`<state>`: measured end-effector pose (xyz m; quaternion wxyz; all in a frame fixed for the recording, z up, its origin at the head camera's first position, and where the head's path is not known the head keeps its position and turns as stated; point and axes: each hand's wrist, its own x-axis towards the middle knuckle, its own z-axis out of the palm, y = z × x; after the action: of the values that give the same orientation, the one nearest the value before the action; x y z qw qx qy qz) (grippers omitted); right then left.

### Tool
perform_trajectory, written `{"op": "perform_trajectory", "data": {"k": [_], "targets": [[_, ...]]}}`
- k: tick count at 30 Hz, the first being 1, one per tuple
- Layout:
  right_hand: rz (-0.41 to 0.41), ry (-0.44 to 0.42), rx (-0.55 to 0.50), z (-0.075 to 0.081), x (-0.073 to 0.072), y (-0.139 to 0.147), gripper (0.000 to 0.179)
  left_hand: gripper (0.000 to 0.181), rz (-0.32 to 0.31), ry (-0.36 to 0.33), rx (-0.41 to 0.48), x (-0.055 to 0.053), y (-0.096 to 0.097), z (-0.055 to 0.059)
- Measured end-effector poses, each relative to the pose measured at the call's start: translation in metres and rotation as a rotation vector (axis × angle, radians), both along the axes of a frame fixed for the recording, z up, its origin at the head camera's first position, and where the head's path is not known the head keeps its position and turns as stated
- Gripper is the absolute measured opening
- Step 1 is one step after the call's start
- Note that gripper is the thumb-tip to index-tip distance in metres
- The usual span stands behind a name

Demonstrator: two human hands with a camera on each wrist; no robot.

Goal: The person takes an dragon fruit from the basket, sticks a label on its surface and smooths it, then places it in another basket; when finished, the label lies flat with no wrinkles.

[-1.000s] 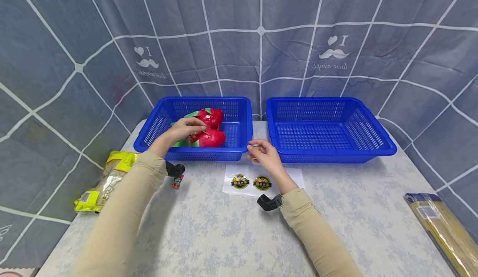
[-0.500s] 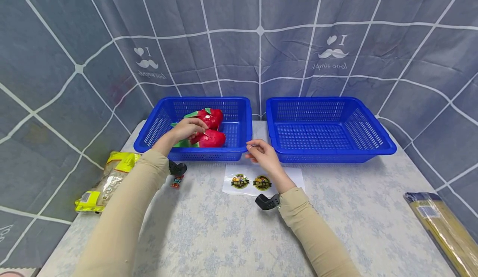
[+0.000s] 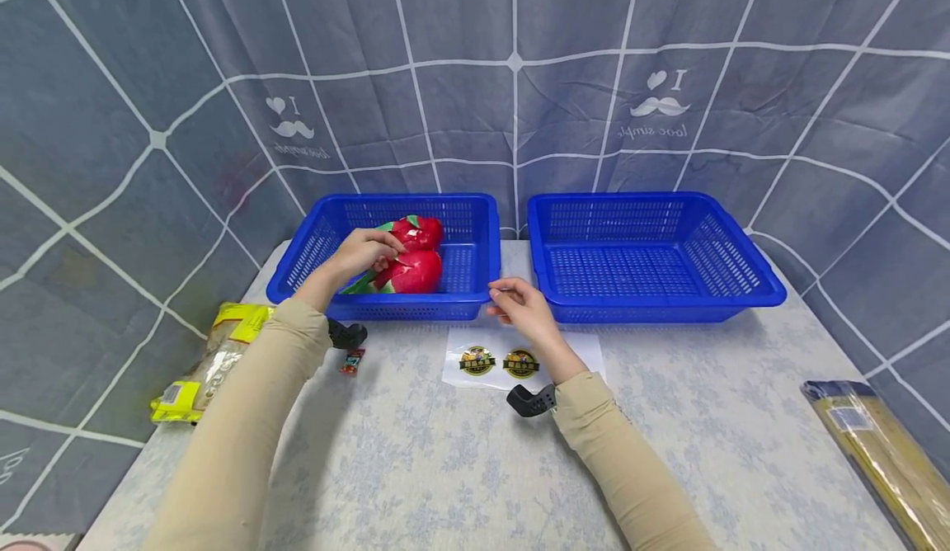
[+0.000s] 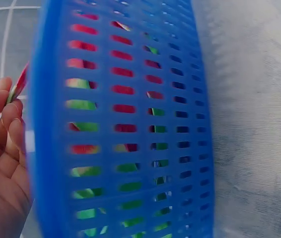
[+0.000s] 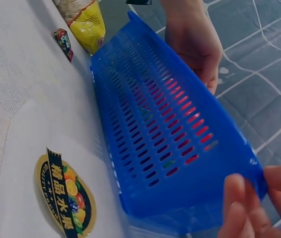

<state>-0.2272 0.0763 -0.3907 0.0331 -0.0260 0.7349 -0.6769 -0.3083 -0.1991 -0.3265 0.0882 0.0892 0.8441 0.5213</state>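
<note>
My left hand (image 3: pixel 359 251) reaches into the left blue basket (image 3: pixel 478 213) and pinches a red-and-green leaf tip (image 4: pixel 20 85) of the front dragon fruit (image 3: pixel 419 275) between thumb and fingers. Glossy and red with green tips, this fruit lies in front of a second dragon fruit (image 3: pixel 425 228); the hand partly covers both. Through the slots of the basket wall (image 4: pixel 125 119), their red and green show in the left wrist view. At the basket's front right corner, my right hand (image 3: pixel 523 305) grips the rim (image 5: pixel 253 171) with thumb and fingers on either side.
Another blue basket (image 3: pixel 623 270) stands at the right. In front lies a white sheet with round fruit-label stickers (image 3: pixel 477 360). A yellow-ended bag (image 3: pixel 215 361) and a small red packet (image 3: pixel 351 361) lie left. A flat wrapped pack (image 3: pixel 876 452) sits at the table's right edge.
My left hand has shifted slightly up and left, and the front dragon fruit has moved left and turned with it. The right hand stays at the basket corner.
</note>
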Motion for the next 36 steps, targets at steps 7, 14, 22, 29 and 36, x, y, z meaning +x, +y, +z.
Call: {"op": "perform_trajectory", "data": {"k": [7,14,22,29,36], "targets": [[0.056,0.063,0.241,0.017,0.015,0.009,0.034,0.022,0.048,0.104,0.078,0.008,0.007,0.030],[0.105,0.192,0.266,0.050,0.033,0.022,0.044,0.012,0.083,0.225,0.247,0.031,0.033,0.075],[0.128,0.375,0.044,0.074,0.052,0.037,0.058,0.018,-0.006,0.197,0.332,0.089,0.073,0.097],[0.185,0.362,0.067,0.053,0.081,0.055,0.062,0.018,-0.185,0.152,0.335,0.134,0.101,0.055],[0.350,0.220,0.084,0.010,0.103,0.067,0.047,0.015,-0.233,0.073,0.284,0.164,0.114,0.002]]}}
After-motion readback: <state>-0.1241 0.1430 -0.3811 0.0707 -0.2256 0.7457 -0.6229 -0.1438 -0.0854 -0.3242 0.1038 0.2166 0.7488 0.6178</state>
